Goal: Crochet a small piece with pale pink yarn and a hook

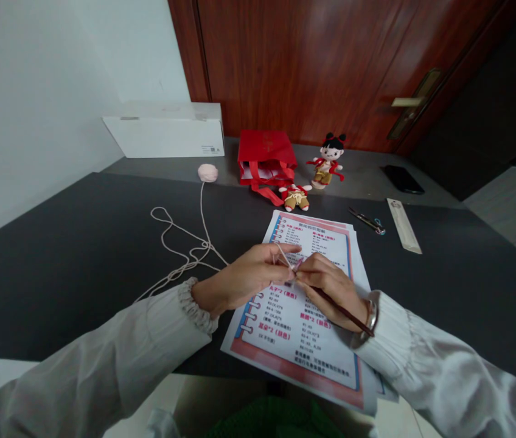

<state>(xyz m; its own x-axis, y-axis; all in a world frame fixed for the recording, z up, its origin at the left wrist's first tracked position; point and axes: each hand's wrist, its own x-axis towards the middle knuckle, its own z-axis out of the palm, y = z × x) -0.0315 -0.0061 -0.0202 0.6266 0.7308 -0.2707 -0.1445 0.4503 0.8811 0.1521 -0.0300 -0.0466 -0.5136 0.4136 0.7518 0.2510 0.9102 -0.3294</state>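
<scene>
One dark tabletop [80, 243] is spreading beneath the work. Printed sheets [262, 357] are overhanging its near edge, presumably lying under the hands for easy reading. My left hand [255, 272] is pinching with the thumb, forefinger standing away; my right hand [331, 287] is gripping more fully. Toward the far edge, left of centre, I am seeing a yarn ball [207, 173] sitting apart, likely so its slack is feeding freely. A brown handle [345, 312] is occupying the right grip, seemingly for fine control, and a pale strand [284, 256] is running from the left forefinger into that pinch, apparently for tension.
</scene>
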